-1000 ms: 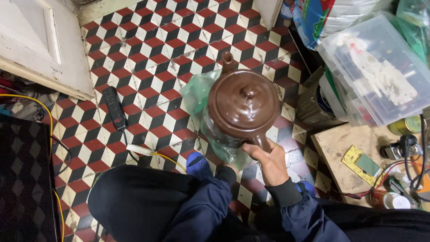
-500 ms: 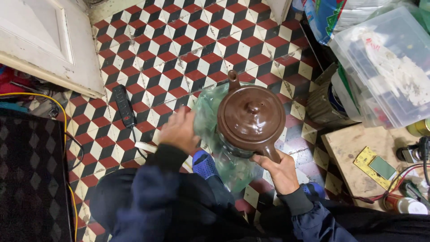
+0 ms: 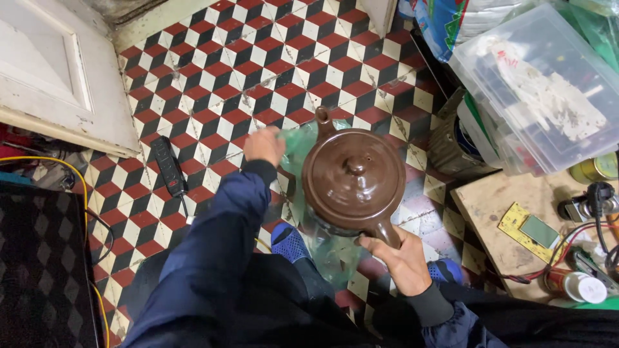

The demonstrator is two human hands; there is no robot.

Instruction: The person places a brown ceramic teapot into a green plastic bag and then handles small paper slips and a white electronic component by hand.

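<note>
A brown glazed clay pot (image 3: pixel 353 180) with a lid, a spout at the back and a straight handle sits on a green see-through plastic bag (image 3: pixel 303 145) on the tiled floor. My right hand (image 3: pixel 400 258) grips the pot's handle at its near side. My left hand (image 3: pixel 264 145) reaches over the floor to the pot's left and pinches the edge of the green bag. Blue shoes (image 3: pixel 288 241) show beneath the pot.
A black power strip (image 3: pixel 169 165) lies on the red, black and white tiles at left. A white door panel (image 3: pixel 58 77) leans at upper left. Clear plastic boxes (image 3: pixel 548 84) stand at right, above a wooden board (image 3: pixel 516 225) with tools and wires.
My left arm has come into view and reached out to the green bag beside the pot. My right hand has stayed on the handle, and the pot shifted slightly right.
</note>
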